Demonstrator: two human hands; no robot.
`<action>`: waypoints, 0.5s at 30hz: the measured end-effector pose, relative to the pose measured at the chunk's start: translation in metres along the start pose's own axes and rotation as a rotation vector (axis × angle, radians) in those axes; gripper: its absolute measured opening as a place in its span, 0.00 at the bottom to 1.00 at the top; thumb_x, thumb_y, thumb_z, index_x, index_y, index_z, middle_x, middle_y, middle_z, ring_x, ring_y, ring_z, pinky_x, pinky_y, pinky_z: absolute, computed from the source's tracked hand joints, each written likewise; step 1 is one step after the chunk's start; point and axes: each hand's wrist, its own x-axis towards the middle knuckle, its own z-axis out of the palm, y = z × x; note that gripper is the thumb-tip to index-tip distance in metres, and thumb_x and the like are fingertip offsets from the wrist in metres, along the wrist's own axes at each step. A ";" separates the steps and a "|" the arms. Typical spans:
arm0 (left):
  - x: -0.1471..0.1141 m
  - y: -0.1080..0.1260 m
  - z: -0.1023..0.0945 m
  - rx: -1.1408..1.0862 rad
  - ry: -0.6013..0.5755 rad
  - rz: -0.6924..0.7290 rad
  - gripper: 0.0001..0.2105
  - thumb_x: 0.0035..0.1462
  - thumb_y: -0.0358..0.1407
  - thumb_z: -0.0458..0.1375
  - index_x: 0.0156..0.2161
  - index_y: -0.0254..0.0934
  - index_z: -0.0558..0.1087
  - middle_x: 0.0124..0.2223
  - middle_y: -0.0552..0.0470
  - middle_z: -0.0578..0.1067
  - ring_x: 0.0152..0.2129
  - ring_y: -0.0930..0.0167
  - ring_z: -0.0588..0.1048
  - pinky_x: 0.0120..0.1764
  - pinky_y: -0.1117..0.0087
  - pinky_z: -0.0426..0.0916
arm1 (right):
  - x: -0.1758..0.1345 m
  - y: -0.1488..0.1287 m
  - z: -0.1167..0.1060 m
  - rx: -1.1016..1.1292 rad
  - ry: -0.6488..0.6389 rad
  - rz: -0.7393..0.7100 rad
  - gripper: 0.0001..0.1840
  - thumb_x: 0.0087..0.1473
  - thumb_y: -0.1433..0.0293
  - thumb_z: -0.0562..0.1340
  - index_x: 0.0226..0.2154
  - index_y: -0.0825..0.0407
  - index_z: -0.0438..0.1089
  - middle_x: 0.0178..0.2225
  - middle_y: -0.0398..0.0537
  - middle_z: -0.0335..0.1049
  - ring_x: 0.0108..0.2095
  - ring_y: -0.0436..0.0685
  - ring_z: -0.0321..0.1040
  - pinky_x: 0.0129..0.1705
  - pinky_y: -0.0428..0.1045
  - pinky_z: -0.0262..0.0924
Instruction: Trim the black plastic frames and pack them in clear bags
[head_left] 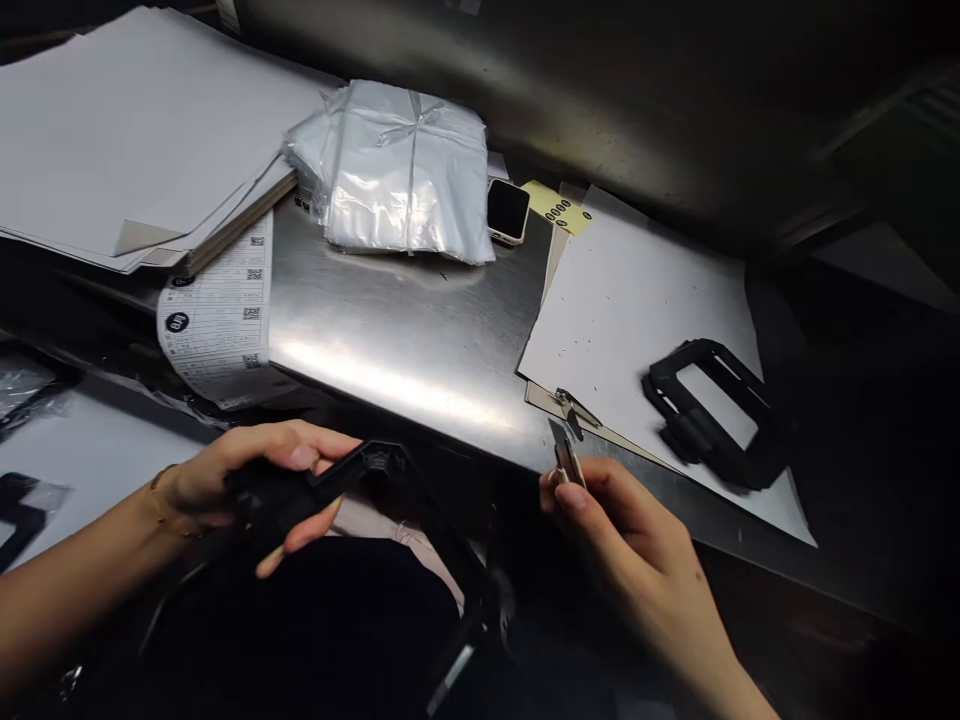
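My left hand (270, 450), with a thin bracelet at the wrist, is closed around a black plastic frame (439, 510). The frame is held tilted in front of my lap, and its lower part is lost in the dark. My right hand (637, 540) pinches a small utility knife (566, 457), its blade pointing up and apart from the frame. Just beyond the knife, a small metal tool (576, 408) lies on the edge of the paper. A second black plastic frame (709, 410) rests on the white sheet (637, 290) at the right, among small dark scraps.
A tied bundle of clear plastic bags (409, 175) lies on the metal table (375, 325). Beside it are a smartwatch (508, 210) and a yellow sticker sheet (556, 208). A stack of large white sheets (142, 130) fills the left, with printed labels (217, 330) hanging below.
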 end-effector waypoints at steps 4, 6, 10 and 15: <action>-0.011 -0.011 -0.014 -0.025 0.090 0.072 0.17 0.52 0.38 0.51 0.37 0.24 0.72 0.21 0.46 0.74 0.12 0.71 0.73 0.13 0.81 0.62 | -0.009 0.013 0.012 0.353 -0.103 0.251 0.16 0.56 0.57 0.56 0.25 0.51 0.63 0.24 0.39 0.63 0.21 0.46 0.54 0.25 0.44 0.49; -0.014 -0.016 -0.017 -0.043 0.126 0.133 0.15 0.53 0.37 0.48 0.34 0.26 0.72 0.22 0.49 0.74 0.11 0.73 0.73 0.13 0.82 0.61 | -0.016 0.019 0.024 0.426 -0.168 0.295 0.16 0.54 0.56 0.58 0.26 0.51 0.62 0.25 0.41 0.64 0.20 0.45 0.52 0.22 0.44 0.48; -0.015 -0.025 -0.010 -0.048 0.245 0.300 0.11 0.54 0.38 0.50 0.30 0.33 0.71 0.25 0.52 0.74 0.15 0.74 0.74 0.17 0.80 0.66 | -0.021 0.022 0.046 0.605 -0.256 0.353 0.19 0.51 0.55 0.60 0.39 0.51 0.63 0.28 0.43 0.67 0.20 0.45 0.55 0.22 0.44 0.51; -0.015 -0.044 0.020 -0.004 0.532 0.361 0.11 0.49 0.40 0.60 0.39 0.42 0.72 0.37 0.51 0.76 0.31 0.64 0.76 0.30 0.69 0.74 | -0.004 0.013 0.044 0.747 -0.187 0.368 0.19 0.55 0.55 0.55 0.39 0.53 0.66 0.28 0.47 0.71 0.20 0.46 0.56 0.19 0.43 0.48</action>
